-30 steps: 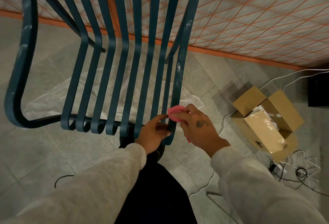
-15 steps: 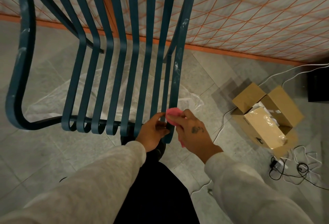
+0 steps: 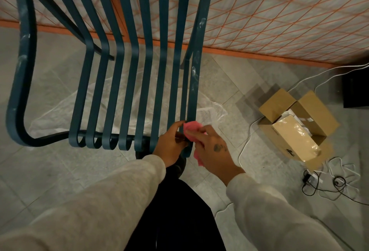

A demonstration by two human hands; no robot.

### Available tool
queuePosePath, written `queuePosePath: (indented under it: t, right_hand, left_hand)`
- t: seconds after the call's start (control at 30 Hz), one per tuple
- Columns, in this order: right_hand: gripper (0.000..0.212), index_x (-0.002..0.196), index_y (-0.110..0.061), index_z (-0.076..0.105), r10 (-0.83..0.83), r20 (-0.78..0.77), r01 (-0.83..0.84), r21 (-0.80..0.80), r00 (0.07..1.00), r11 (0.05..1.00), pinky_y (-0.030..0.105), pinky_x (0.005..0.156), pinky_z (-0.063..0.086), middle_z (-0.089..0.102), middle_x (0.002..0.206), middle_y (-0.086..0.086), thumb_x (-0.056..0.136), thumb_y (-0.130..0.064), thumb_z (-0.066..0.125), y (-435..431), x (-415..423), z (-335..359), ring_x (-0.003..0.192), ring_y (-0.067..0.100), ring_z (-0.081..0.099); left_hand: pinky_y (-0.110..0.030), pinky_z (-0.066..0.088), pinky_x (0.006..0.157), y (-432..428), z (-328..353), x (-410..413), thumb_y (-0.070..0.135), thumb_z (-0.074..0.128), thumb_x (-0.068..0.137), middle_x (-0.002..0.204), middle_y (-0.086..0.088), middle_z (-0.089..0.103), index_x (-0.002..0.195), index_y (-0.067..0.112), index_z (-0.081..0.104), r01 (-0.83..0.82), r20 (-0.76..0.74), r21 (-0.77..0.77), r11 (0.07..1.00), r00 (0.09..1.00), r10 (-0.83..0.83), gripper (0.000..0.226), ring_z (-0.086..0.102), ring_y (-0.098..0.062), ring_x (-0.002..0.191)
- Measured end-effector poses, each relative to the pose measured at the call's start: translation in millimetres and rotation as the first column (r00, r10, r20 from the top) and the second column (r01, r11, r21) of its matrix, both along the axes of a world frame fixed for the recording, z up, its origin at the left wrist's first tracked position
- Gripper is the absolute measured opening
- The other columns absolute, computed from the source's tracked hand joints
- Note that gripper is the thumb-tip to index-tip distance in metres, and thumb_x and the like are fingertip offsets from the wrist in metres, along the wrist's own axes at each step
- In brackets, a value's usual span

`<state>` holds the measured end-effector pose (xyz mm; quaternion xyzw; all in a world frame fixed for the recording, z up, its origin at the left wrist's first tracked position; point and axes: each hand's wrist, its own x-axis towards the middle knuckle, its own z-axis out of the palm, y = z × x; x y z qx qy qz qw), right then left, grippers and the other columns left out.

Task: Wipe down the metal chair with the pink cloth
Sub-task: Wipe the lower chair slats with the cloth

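Pink cloth [image 3: 192,133]: soft, limp, bunched in right hand [image 3: 214,149] grip against rigid metal chair [image 3: 192,99] slat; left hand [image 3: 171,145] grip closed around slat, likely steadying.

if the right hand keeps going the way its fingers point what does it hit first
Probably the outermost slat of the metal chair: the right hand already presses the pink cloth against its lower end. Depth is hard to judge.
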<state>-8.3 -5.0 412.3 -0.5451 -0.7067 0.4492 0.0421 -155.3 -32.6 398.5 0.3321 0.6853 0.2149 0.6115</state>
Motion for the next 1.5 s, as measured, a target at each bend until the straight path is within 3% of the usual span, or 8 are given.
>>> queuePosePath:
  t: [0.1,0.23,0.4,0.57,0.87,1.07,1.3,1.5]
  right_hand:
    - [0.028,0.125,-0.033,0.060,-0.455,-0.126,0.376,-0.394,0.882,0.839,0.016,0.059,0.052,0.065,0.106,-0.007,0.101,-0.024,0.050,-23.8,10.4,3.5,0.079,0.012,0.066]
    - [0.036,0.133,-0.032,0.054,-0.607,-0.043,0.510,-0.499,0.793,0.701,0.029,0.092,0.053,0.062,0.109,-0.018,0.101,-0.017,0.050,-32.0,0.5,-3.9,0.099,0.006,0.061]
    - [0.025,0.123,-0.024,0.063,-0.695,-0.158,0.527,-0.542,0.701,0.655,0.041,0.062,0.058,0.073,0.079,0.007,0.101,-0.023,0.051,22.3,-18.6,0.7,0.058,0.019,0.066]
    - [0.028,0.126,-0.027,0.062,-0.671,-0.167,0.519,-0.512,0.722,0.685,0.040,0.077,0.060,0.071,0.083,-0.011,0.100,-0.020,0.052,54.1,-23.6,-3.6,0.076,0.015,0.069]
    - [0.031,0.129,-0.027,0.060,-0.662,-0.054,0.526,-0.560,0.748,0.640,0.042,0.080,0.061,0.070,0.107,0.001,0.100,-0.019,0.052,-7.9,-1.8,-6.5,0.086,0.021,0.072]
    - [0.022,0.119,-0.029,0.061,-0.655,-0.140,0.520,-0.496,0.743,0.696,0.028,0.040,0.046,0.070,0.071,0.018,0.102,-0.026,0.049,35.5,-19.6,5.6,0.044,0.020,0.057]
    - [0.033,0.132,-0.038,0.054,-0.580,-0.090,0.502,-0.406,0.810,0.764,0.025,0.048,0.053,0.066,0.106,0.006,0.102,-0.025,0.048,25.1,-15.7,-0.2,0.075,0.028,0.069]
    - [0.035,0.130,-0.031,0.058,-0.534,-0.001,0.486,-0.413,0.845,0.770,0.034,0.084,0.058,0.066,0.110,-0.006,0.100,-0.017,0.050,-13.4,-1.9,-7.5,0.094,0.014,0.066]
  left_hand:
    - [-0.027,0.044,0.097,6.0,3.2,-0.1,0.013,0.062,0.091,0.116,0.003,0.056,0.141,0.037,0.036,-0.016,-0.038,0.034,0.999,0.999,0.017,0.062,0.055,-0.011,0.105]
    - [-0.029,0.047,0.096,12.0,3.7,0.1,0.008,0.062,0.090,0.110,0.005,0.052,0.141,0.036,0.037,-0.019,-0.063,0.044,0.999,0.998,0.022,0.063,0.054,-0.011,0.100]
    - [-0.040,0.049,0.102,12.7,0.1,0.2,0.014,0.063,0.091,0.122,-0.005,0.062,0.141,0.032,0.037,0.005,-0.060,0.043,0.999,0.998,-0.003,0.059,0.061,-0.022,0.111]
    - [-0.034,0.052,0.095,13.4,-2.0,-2.0,0.012,0.064,0.090,0.120,-0.003,0.064,0.140,0.030,0.039,0.006,-0.048,0.045,0.999,0.999,-0.003,0.059,0.062,-0.020,0.107]
    - [-0.036,0.053,0.095,12.5,-5.8,-6.3,0.011,0.067,0.087,0.114,-0.003,0.062,0.136,0.040,0.039,0.032,-0.056,0.032,0.999,0.998,-0.030,0.064,0.064,-0.019,0.102]
    - [-0.040,0.049,0.100,12.9,-2.3,-6.0,0.015,0.065,0.089,0.123,-0.007,0.062,0.141,0.030,0.035,0.073,-0.045,0.049,0.996,0.996,-0.071,0.062,0.061,-0.023,0.111]
    - [-0.035,0.050,0.095,15.2,-4.6,-9.6,0.018,0.066,0.088,0.118,-0.002,0.059,0.139,0.032,0.034,0.107,-0.038,0.058,0.993,0.994,-0.105,0.062,0.060,-0.018,0.103]
    - [-0.025,0.051,0.085,13.1,-8.3,-9.2,0.014,0.066,0.089,0.116,-0.002,0.060,0.139,0.037,0.035,0.085,-0.059,0.058,0.995,0.995,-0.082,0.064,0.062,-0.016,0.100]
